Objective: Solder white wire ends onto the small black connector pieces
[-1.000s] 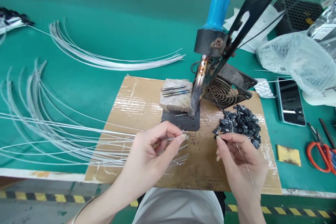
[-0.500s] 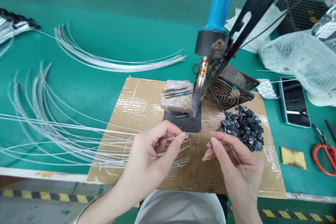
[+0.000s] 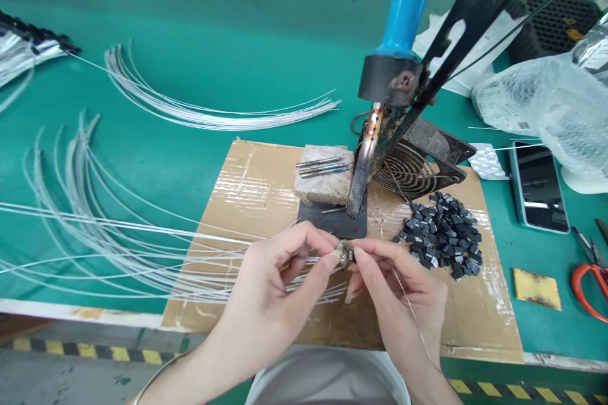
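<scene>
Between the thumb and forefinger of my left hand (image 3: 278,281) is the end of a thin white cable, with short bared strands at its tip. My right hand (image 3: 401,288) pinches a small black connector (image 3: 351,255) against that tip; the fingers hide whether they are joined. A thin solder wire (image 3: 411,310) also runs through my right hand. The loose white cables (image 3: 118,259) lie beneath my left hand. Above both hands, the soldering iron (image 3: 365,164) points down beside a pale block (image 3: 316,186) with metal rods on it.
A pile of black connectors (image 3: 444,234) lies right on the cardboard (image 3: 251,171), in front of a small fan (image 3: 413,164). Farther right are a phone (image 3: 540,186), a yellow sponge (image 3: 536,288) and red-handled scissors (image 3: 589,285). Another cable bundle (image 3: 213,115) lies behind.
My right hand has moved left with the black connector, from beside the pile to the cable end in my left hand. My left hand has barely moved. The view has shifted slightly.
</scene>
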The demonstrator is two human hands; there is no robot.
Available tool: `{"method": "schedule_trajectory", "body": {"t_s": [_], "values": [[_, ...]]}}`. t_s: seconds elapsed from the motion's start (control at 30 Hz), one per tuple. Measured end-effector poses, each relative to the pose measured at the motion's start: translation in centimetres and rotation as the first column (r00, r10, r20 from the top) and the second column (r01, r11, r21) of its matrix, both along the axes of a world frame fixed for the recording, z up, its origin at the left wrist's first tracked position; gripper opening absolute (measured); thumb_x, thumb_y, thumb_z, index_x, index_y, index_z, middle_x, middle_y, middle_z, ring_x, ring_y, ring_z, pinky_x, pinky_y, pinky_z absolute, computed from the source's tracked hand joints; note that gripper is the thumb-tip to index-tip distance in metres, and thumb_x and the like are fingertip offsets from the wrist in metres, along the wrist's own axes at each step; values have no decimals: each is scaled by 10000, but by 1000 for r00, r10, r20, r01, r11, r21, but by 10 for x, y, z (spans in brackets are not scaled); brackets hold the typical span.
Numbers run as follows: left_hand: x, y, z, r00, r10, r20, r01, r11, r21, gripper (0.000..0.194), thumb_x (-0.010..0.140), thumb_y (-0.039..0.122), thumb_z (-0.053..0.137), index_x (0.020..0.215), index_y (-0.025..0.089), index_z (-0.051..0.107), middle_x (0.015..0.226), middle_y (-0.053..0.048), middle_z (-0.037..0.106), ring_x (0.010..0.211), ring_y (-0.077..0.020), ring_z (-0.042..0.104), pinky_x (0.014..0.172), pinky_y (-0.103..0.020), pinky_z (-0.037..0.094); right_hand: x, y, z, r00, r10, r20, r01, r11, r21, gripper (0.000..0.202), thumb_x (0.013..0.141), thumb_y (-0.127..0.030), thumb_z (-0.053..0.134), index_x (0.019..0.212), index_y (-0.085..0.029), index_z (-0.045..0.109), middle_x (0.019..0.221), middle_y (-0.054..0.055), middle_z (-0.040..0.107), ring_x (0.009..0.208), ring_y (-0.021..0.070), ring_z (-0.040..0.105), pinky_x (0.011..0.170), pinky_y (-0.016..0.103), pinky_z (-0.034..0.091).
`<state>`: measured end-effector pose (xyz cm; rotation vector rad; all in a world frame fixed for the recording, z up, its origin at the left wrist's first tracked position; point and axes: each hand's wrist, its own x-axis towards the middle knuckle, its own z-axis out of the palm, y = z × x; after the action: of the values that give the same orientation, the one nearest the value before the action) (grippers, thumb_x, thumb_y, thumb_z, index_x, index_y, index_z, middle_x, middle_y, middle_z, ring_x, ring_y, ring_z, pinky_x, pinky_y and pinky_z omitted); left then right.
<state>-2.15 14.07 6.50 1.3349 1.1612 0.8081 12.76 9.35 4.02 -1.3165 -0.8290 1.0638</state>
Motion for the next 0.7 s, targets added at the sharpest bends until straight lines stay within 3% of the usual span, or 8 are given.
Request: {"method": "schedule_trajectory", "body": {"t_s": [0.43,0.7], "values": [[1,2,0,993,-26,111,36,996,-83,191,958,183,657,771,199,698,823,5,734,751,-102,687,680,-162,542,-3,0,-2,999,22,-47,-22,1000,-5,104,945,-228,742,967,-273,833,681,-24,742,468,82,652,441,137,575],[4,4,3,997,-32,70,38,996,-79,176,927,180,657,754,197,685,822,-3,730,747,-115,685,679,-185,551,-3,-3,-1,1000,22,-18,-22,1000,-8,76,946,-261,749,965,-258,823,672,-25,730,463,92,648,426,152,567]]}}
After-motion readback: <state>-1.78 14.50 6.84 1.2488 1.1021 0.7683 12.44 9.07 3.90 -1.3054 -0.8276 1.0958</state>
